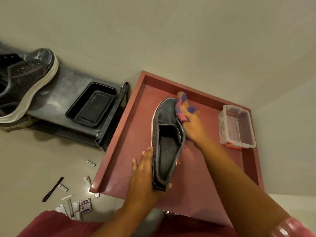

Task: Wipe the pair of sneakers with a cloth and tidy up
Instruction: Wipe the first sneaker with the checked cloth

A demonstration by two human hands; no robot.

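Observation:
A dark grey sneaker (168,132) with a white sole edge is held over the red tray table (130,127), toe pointing away. My left hand (145,171) grips its heel from the left side. My right hand (191,125) presses a checked orange, purple and pink cloth (185,105) against the shoe's right side near the toe. The second dark sneaker (25,82) with a thick white sole lies on a grey shelf at the far left.
A black plastic tray (92,105) rests on the grey shelf (68,86) beside the red table. A clear plastic box (237,127) stands at the table's right edge. A black pen (53,189), small packets and paper scraps (82,204) lie on the floor.

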